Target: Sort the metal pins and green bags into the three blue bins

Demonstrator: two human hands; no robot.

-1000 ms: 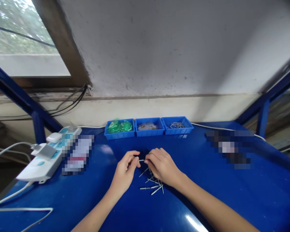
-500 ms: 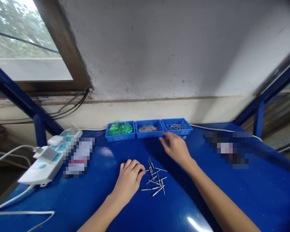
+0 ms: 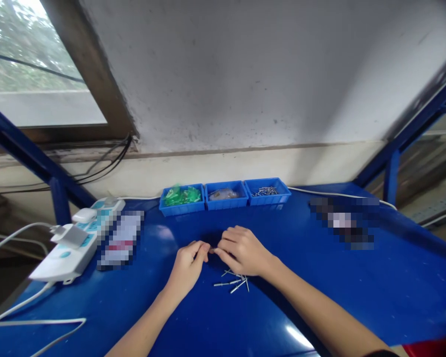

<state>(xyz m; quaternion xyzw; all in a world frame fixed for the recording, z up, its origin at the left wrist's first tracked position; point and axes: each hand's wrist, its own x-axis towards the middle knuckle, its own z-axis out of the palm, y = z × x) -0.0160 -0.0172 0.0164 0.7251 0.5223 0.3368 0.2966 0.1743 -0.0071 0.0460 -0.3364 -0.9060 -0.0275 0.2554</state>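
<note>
Rivets (image 3: 238, 283), as I judge these slim metal pins, lie crossed over one another on the blue table (image 3: 193, 322) in my head view, just beside and partly hidden by my right hand (image 3: 243, 252). Its fingers are curled together, their tips near those of my left hand (image 3: 188, 264), where thumb and forefinger are drawn close in a pinch. A small sliver shows between the two hands, but I cannot tell what it is or which fingers have hold of it.

For fine work at this spot, I judge that a light fingertip grip, tips facing and wrists low, would give me the steadiest line; squeezing hard could make a thin shank roll or tilt. Beyond the hands stand three bins, holding green packets (image 3: 183, 195), a clear bag (image 3: 223, 194) and more metal pins (image 3: 266, 191).
</note>
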